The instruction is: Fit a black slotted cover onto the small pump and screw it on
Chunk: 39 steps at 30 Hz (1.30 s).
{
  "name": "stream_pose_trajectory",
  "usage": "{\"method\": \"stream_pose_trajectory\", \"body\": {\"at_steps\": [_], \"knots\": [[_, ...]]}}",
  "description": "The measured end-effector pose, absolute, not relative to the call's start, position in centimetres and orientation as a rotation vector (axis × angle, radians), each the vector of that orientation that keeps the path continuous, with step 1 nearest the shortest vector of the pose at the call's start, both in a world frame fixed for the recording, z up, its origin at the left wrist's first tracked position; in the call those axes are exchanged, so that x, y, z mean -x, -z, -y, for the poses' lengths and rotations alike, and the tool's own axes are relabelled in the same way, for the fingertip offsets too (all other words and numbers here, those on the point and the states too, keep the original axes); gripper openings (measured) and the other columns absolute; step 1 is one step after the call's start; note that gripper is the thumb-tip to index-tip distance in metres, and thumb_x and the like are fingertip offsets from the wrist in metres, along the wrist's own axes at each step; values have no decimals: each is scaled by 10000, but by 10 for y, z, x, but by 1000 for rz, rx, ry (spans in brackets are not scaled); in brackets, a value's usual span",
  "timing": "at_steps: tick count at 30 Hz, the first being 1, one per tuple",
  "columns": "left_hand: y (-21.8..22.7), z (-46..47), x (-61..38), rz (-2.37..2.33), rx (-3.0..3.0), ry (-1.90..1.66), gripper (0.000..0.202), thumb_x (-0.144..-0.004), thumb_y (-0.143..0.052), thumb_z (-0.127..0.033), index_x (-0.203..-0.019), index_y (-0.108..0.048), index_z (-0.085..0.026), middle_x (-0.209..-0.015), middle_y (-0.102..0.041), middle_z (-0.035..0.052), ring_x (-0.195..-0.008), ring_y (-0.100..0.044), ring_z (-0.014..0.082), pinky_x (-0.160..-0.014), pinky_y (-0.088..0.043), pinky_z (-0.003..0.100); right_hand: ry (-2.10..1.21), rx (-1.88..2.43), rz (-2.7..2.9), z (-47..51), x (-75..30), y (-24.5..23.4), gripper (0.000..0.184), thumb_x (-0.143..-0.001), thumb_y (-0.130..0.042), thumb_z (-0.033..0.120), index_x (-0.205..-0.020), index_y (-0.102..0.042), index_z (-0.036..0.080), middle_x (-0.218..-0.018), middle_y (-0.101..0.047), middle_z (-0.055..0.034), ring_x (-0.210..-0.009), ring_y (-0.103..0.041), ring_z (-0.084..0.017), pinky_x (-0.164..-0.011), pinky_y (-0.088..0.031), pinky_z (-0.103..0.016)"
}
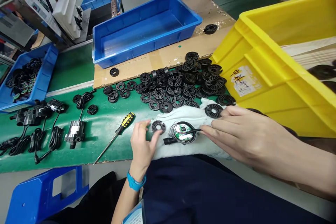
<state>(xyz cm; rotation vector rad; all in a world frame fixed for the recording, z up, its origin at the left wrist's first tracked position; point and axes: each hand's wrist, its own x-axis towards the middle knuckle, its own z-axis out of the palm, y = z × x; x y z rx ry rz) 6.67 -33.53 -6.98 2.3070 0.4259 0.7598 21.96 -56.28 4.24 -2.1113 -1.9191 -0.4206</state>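
A small round pump body (182, 133) with a green circuit board showing inside lies on a white cloth (189, 115) at the near edge of the green mat. My right hand (236, 131) rests beside it on the right, fingertips pinching the black cable that leaves the pump. My left hand (143, 143) sits just left of the pump with fingers spread loosely, holding nothing, next to a single black slotted disc (158, 126). A pile of several more black discs (181, 84) lies behind the cloth.
A screwdriver with a yellow and black handle (123, 126) lies left of my left hand. Finished pumps with coiled cables (52, 122) lie at far left. An empty blue tray (144, 28) stands behind, a yellow crate (275, 59) on the right, another blue bin (26, 77) at left.
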Motion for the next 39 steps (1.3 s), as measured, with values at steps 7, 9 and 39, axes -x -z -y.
{"method": "stream_pose_trajectory", "body": {"at_steps": [7, 9, 39], "knots": [[86, 336, -79, -256, -2541, -467, 417, -914, -776, -300, -1274, -615, -163, -1095, -673, 112, -1034, -651, 286, -896, -593, 449, 468, 2088, 1920, 562, -222, -41, 296, -1047, -463, 56, -819, -600, 186, -662, -473, 20, -620, -328, -174, -656, -322, -347], [83, 331, -79, -242, -2531, -533, 388, -940, -743, -312, -1271, -605, -164, -1096, -666, 117, -1024, -660, 283, -873, -600, 439, 462, 2098, 1931, 562, -222, -42, 296, -1040, -458, 49, -819, -600, 187, -660, -480, 20, -617, -335, -173, -653, -325, -346], [0, 350, -111, 591, -2552, -555, 386, -1043, -549, -358, -1291, -526, -64, -1087, -707, 163, -955, -677, 285, -773, -612, 432, 371, 2124, 1946, 562, -218, -49, 209, -1042, -494, 55, -928, -618, 179, -679, -574, 10, -620, -425, -166, -621, -365, -346]]}}
